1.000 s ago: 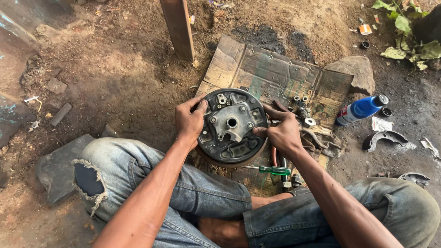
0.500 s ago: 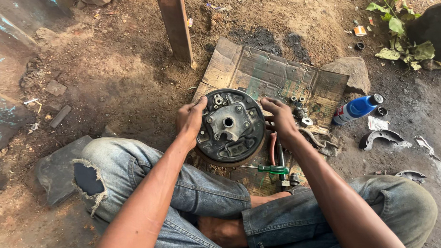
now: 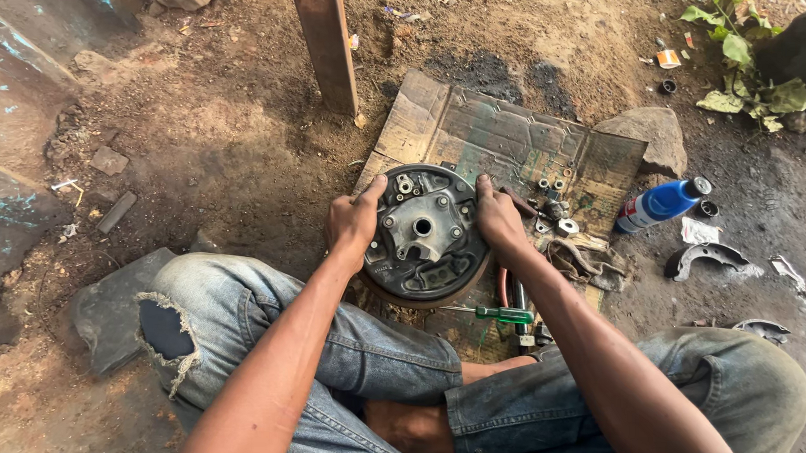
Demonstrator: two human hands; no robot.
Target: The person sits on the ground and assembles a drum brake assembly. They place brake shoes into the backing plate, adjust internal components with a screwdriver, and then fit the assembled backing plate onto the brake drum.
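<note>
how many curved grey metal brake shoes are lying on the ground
2. One curved grey metal brake shoe lies on the dirt right of the flattened cardboard sheet, below the blue plastic bottle. A second brake shoe lies nearer the right knee, partly hidden. Others may be hidden.

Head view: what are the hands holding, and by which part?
Both hands, left and right, grip the round metal brake plate by opposite sides of its rim.

The right hand [image 3: 500, 223] has slid off the drum's [image 3: 425, 234] face to its right rim. The left hand [image 3: 353, 223] now grips the left rim with thumb raised, and the drum sits a little nearer.
</note>
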